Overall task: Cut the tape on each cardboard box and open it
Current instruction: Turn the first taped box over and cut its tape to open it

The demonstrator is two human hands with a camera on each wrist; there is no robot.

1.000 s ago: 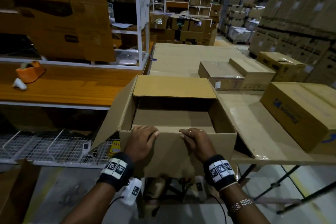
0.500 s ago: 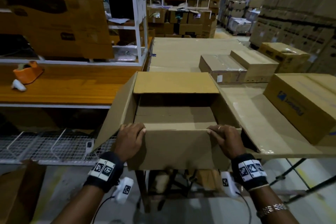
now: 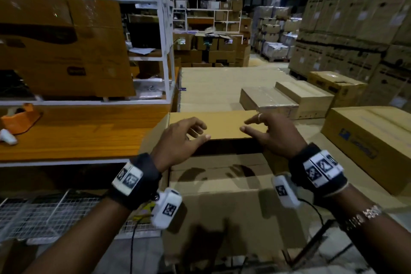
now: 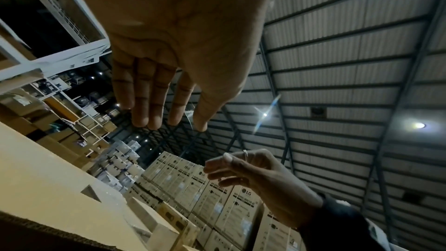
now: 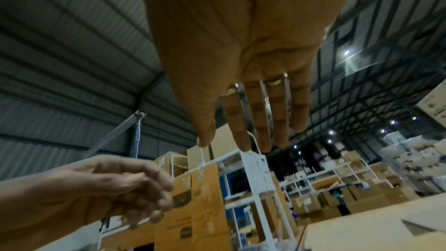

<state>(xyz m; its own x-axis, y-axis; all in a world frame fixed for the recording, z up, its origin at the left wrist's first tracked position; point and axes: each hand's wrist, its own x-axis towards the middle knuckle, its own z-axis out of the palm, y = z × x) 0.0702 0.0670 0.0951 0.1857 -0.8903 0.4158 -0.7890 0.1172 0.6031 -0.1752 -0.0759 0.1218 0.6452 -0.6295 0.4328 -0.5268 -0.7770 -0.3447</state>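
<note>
Hovering hands over an opened box

Both the left hand (image 3: 180, 138) and right hand (image 3: 272, 134) are held spread and empty above the box (image 3: 222, 184), whose far flap (image 3: 220, 124) is raised.

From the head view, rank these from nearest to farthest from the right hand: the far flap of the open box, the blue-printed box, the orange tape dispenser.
1. Far flap, just left of the right hand.
2. Blue-printed box, to its right.
3. Orange tape dispenser, far left on the wooden shelf.

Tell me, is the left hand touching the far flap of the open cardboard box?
Cannot tell. In the head view the left hand overlaps the far flap, thumb at its near edge. The left wrist view shows open fingers against the ceiling, with no flap beneath.
</note>
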